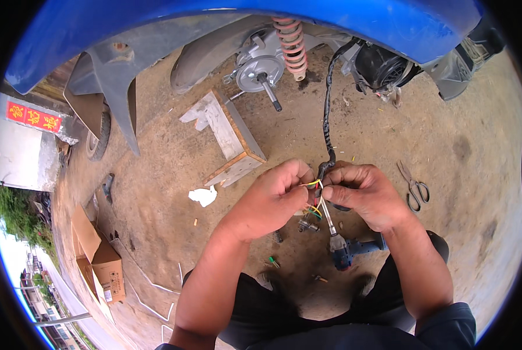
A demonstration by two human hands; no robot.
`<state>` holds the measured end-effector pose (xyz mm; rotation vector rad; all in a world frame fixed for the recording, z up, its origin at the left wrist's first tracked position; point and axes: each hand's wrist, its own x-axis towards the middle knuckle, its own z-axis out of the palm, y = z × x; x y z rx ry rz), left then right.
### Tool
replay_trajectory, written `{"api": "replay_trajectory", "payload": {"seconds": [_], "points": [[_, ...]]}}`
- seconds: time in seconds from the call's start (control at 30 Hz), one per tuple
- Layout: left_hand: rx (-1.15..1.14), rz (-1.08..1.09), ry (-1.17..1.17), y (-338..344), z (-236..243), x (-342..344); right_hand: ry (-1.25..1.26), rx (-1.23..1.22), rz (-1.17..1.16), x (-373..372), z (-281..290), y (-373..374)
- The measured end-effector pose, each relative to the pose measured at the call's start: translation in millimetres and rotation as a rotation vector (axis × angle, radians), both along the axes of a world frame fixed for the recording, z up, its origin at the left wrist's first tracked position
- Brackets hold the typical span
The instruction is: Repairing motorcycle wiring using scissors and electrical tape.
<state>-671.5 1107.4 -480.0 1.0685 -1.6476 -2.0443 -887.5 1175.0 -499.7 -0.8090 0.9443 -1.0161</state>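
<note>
A black-wrapped wiring harness (329, 111) hangs down from beneath the blue vehicle body (383, 26) and ends between my hands. Thin coloured wires (314, 208), yellow, green, red and white among them, fan out of its lower end. My left hand (278, 195) pinches a yellow-green wire (312, 183) between thumb and fingers. Closed around the harness end, my right hand (363, 192) has its thumb pressed near the same wires. Just below the hands, a blue cordless power tool (354, 249) with a long metal shaft lies on the ground.
Scissors (413, 188) lie right of my hand. A wooden stand (232, 143) sits ahead, under a hub with a shaft (262, 74) and a red coil spring (291, 49). An open cardboard box (100, 259), white tubing (156, 284) and crumpled white paper (203, 196) are at left.
</note>
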Motion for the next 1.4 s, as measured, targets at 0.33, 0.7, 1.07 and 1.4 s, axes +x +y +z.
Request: {"api": "replay_trajectory", "payload": {"seconds": [0.33, 0.7, 1.07, 1.4], "points": [[0.120, 0.058, 0.096, -1, 6, -4, 0.032, 0.029, -0.001, -8, 2, 2], [-0.129, -0.065, -0.127, -1, 2, -7, 0.071, -0.004, -0.020, -7, 3, 5], [-0.138, 0.091, -0.183, 14, 5, -19, 0.587, -0.316, -0.034, 1, 9, 13], [-0.304, -0.021, -0.406, 11, 11, -23, 0.734, -0.440, -0.084, 1, 12, 12]]}}
